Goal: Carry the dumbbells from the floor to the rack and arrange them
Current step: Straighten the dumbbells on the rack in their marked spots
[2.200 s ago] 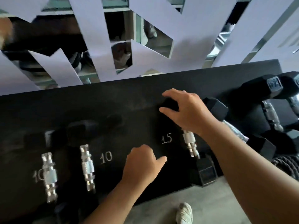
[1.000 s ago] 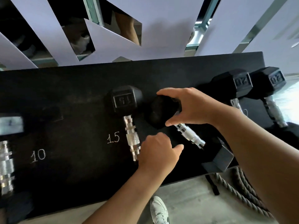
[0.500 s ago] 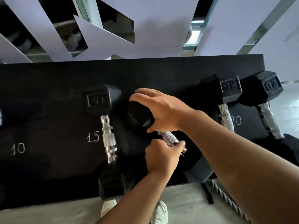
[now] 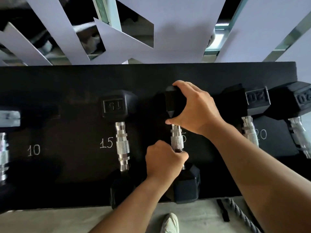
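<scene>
A black hex dumbbell with a chrome handle (image 4: 176, 140) lies on the black rack top (image 4: 67, 81), pointing straight away from me over a chalk mark partly hidden by it. My right hand (image 4: 193, 108) clasps its far head. My left hand (image 4: 163, 160) is wrapped around the near end of its handle. Its near head (image 4: 185, 184) sits at the rack's front edge. To its left a second dumbbell marked 15 (image 4: 122, 142) lies parallel beside a chalk "15".
Two dumbbells marked 20 (image 4: 249, 113) (image 4: 296, 111) lie at the right end of the rack. Another dumbbell (image 4: 4, 148) lies at the far left by a chalk "10". A thick rope (image 4: 242, 216) and my white shoe (image 4: 170, 222) are on the floor below.
The held dumbbell has swung from a slant to straight, parallel with the other 15. My left hand has taken hold of the handle; my right hand stays on the far head.
</scene>
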### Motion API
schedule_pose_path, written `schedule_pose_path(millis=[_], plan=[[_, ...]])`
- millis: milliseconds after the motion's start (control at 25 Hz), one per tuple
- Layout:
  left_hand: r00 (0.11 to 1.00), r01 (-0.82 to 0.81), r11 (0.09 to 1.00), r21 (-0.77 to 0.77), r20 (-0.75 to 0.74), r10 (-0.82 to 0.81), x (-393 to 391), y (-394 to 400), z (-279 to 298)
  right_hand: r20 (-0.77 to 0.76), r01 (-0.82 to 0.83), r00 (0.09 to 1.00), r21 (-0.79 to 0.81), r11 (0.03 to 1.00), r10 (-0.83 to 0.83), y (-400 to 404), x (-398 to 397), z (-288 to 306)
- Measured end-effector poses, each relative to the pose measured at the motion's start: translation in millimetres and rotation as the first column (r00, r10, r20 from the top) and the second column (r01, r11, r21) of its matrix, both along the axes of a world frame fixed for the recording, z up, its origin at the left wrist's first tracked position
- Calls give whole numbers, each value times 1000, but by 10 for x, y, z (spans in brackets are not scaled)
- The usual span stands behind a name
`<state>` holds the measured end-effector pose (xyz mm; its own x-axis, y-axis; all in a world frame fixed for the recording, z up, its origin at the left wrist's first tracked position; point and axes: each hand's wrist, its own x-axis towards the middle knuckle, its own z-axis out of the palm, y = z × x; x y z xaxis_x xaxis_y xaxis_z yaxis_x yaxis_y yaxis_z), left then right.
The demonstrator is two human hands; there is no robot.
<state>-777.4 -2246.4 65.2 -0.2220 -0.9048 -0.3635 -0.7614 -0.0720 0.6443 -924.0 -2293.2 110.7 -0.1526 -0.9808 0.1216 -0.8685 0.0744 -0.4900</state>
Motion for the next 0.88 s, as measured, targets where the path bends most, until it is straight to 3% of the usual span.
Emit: schedule_pose_path(millis=[520,800,880], plan=[[991,92,992,-86,104,-83,371,-131,-65,69,24,997,-27,999,-22,-78,446,-24],[992,107,991,-80,71,-101,428,-140,-37,80,48,996,-2,999,-48,-68,466,-30],[989,147,974,-172,52,-140,584,-193,20,62,40,997,23,999,-41,-85,465,-30]])
